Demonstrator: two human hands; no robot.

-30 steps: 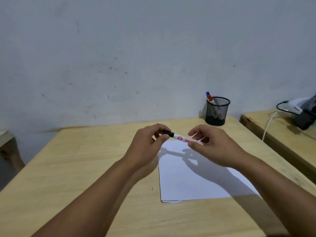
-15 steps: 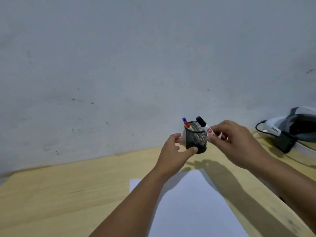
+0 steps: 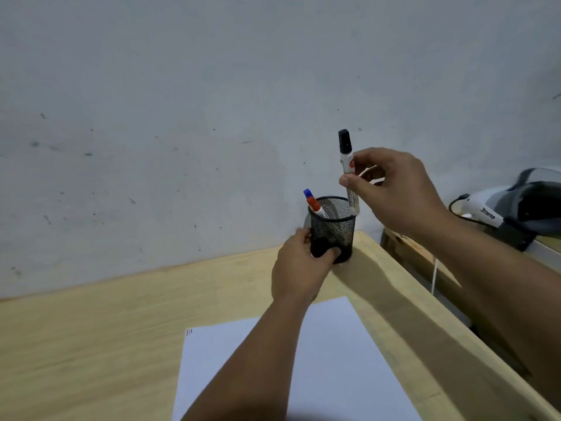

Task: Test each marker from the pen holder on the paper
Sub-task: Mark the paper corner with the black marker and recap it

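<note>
The black-capped marker [image 3: 348, 171] stands nearly upright, cap up, its lower end at the pen holder [image 3: 332, 229] rim. The right hand [image 3: 394, 189] pinches its barrel. The left hand [image 3: 299, 265] grips the holder's base.

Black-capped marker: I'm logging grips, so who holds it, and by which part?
The right hand pinches the black-capped marker mid-barrel, below its cap.

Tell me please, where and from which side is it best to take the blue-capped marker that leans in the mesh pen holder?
Pinch the blue-capped marker at its capped top end, coming from above and slightly from the left. Only this end shows above the rim of the mesh pen holder, and it leans left. The left hand already grips the holder.
</note>
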